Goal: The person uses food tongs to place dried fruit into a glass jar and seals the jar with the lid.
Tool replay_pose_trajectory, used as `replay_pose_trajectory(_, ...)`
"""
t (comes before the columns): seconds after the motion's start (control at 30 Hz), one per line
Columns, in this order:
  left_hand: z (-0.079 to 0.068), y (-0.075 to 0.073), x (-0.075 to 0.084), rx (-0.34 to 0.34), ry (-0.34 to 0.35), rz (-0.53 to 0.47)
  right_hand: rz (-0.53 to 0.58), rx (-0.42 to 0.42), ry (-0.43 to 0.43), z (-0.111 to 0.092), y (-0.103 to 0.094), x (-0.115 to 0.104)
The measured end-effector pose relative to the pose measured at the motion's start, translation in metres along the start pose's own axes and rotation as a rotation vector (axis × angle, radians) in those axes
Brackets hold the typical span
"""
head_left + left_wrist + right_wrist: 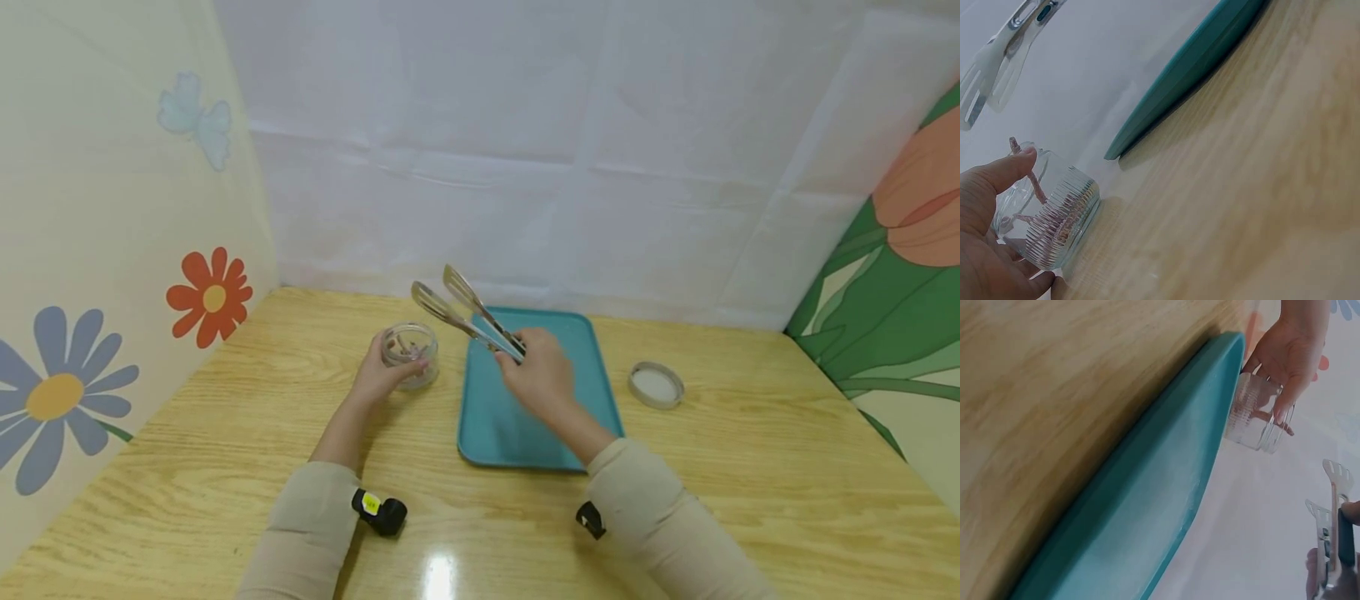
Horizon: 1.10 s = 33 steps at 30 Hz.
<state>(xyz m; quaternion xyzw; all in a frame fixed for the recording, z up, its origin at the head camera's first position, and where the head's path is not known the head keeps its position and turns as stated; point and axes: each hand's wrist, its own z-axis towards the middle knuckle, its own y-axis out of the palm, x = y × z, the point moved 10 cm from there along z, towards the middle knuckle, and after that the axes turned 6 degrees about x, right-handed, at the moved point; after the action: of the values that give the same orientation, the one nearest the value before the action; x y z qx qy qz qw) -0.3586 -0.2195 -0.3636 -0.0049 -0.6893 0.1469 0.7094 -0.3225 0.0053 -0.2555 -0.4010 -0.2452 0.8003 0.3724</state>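
My left hand (375, 377) grips a clear glass jar (422, 381) standing on the table left of the tray, with the thumb over its rim. Ribbed walls show on the jar (1066, 219) in the left wrist view, and thin pinkish-brown, twig-like pieces lie inside; one sticks up past the rim. A pair of metal tongs (442, 311) is held in my right hand (542, 375) above the teal tray. The slotted tips of the tongs are spread apart with nothing between them, up and to the right of the jar's mouth.
The teal rectangular tray (498, 433) lies mid-table under my right hand. To its right is a round lid (656, 385) with a grey rim. A white cloth (480, 167) hangs behind the table, and flower-painted panels (112, 250) stand at both sides.
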Motion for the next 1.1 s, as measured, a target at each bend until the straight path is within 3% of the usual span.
replay_pose_trajectory(0.27, -0.001, -0.001, -0.002, 0.005, -0.002, -0.005, 0.066, 0.072, 0.039, 0.008, -0.018, 0.019)
replay_pose_trajectory(0.43, -0.004, -0.002, 0.001, 0.004, 0.025, -0.014, 0.037, 0.085, 0.079, 0.012, -0.027, 0.035)
replay_pose_trajectory(0.67, 0.0, 0.0, -0.005, -0.009, -0.015, -0.043, 0.013, 0.107, 0.118, 0.016, -0.045, 0.058)
replay_pose_trajectory(1.1, 0.002, 0.001, -0.005, -0.011, -0.016, -0.025, 0.017, 0.076, 0.288, 0.013, -0.077, 0.125)
